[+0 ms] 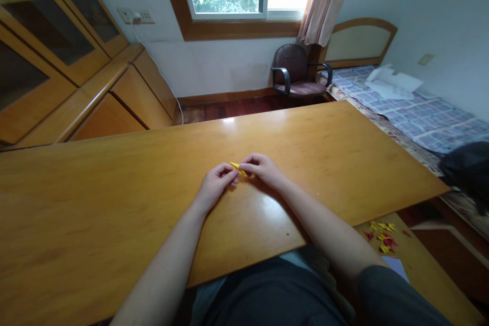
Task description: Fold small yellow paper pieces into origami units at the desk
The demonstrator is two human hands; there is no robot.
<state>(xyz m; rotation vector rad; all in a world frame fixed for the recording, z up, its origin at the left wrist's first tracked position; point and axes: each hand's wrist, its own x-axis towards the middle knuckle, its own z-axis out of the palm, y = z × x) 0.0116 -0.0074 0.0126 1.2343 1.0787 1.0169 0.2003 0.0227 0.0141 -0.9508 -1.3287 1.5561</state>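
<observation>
Between my two hands, just above the wooden table point(114, 188), is a small piece of folded yellow paper point(237, 167) with a pointed tip toward the upper left. My left hand point(218, 182) pinches its lower left side between thumb and fingers. From the right, my right hand point(261, 168) grips the other side, thumb on top. My fingers cover part of the paper, so its full shape is hidden.
Several small yellow and red folded paper pieces point(385, 238) lie on a lower surface point(424, 265) at right, beside a pale paper sheet point(396, 267). Beyond the table stand an armchair point(292, 69), a bed point(420, 117) and a wooden cabinet point(141, 86).
</observation>
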